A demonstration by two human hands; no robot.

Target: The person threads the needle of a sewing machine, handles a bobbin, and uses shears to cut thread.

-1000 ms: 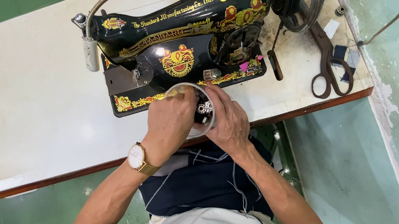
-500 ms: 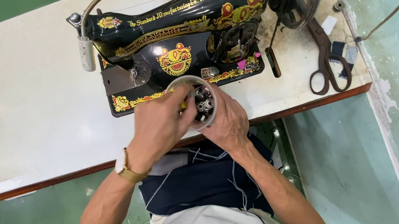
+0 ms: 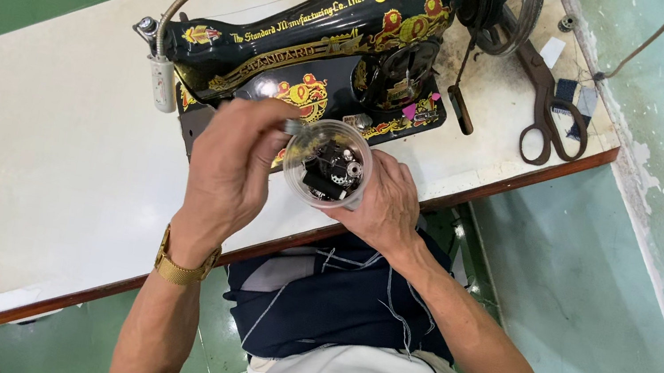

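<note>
A big white table has a black sewing machine with gold and red pictures on it. Dark scissors lie near the table's far right corner. In front of the machine, the right hand wraps its fingers around a small clear cup with little metal parts inside. The left hand pinches a tiny metal piece at the cup's rim, fingers close together

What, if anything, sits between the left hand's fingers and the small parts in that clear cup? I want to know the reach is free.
Nothing visible. The clear cup, held by the right hand, is open-topped; the left hand is at its rim, a small metal piece at its fingertips.
</note>
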